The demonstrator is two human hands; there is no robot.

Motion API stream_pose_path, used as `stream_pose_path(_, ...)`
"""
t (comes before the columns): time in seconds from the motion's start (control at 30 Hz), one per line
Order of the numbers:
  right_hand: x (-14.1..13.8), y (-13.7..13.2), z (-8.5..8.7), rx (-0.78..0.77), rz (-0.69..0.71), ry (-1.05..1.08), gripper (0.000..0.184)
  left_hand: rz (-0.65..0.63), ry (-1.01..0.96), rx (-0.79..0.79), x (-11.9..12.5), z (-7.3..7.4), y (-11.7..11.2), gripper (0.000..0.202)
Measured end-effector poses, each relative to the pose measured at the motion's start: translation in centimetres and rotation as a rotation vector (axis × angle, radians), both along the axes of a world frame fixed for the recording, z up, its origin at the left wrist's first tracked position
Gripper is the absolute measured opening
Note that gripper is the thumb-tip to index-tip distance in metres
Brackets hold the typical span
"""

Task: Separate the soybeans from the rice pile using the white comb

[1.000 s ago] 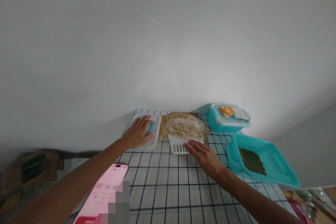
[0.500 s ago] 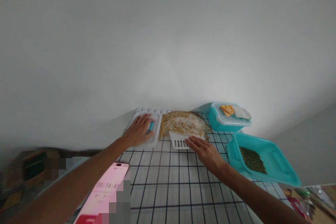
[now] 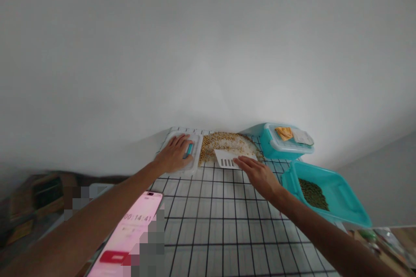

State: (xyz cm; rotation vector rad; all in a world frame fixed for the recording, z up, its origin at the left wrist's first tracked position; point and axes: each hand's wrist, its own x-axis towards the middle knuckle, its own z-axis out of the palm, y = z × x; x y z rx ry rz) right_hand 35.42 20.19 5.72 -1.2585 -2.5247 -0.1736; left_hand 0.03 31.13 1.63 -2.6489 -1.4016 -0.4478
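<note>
On the gridded worktop point(image 3: 208, 212), the clear box point(image 3: 196, 156) is pinned by the flat left hand point(image 3: 173, 156); the slotted scoop point(image 3: 225, 159), under the outstretched right hand point(image 3: 258, 174), is best slid low.

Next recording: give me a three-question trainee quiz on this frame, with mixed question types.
1. True or false: the left hand rests on the white container beside the grain pile.
2. What does the right hand touch? A) the white slotted scoop B) a metal spoon C) a brush
3. Fill in the blank: the open teal tray holds small ____ grains.

Key: 1 true; 2 A; 3 green.
</note>
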Motion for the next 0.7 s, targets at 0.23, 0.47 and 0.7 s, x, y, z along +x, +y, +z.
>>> stream_pose_path(0.23,0.0,1.5,1.6,-0.019,-0.048,-0.005,0.051,-0.008,-0.006,-0.011,0.1,0.1,0.1,0.045)
stream_pose_path(0.47,-0.5,1.9,3.5,-0.012,-0.093,0.025,0.044,-0.013,-0.021,-0.008,0.1,0.1,0.1,0.045)
stream_pose_path(0.7,-0.1,-1.5,4.8,-0.038,-0.072,0.032,0.046,-0.023,-0.021,-0.005,0.2,0.1,0.1,0.046)
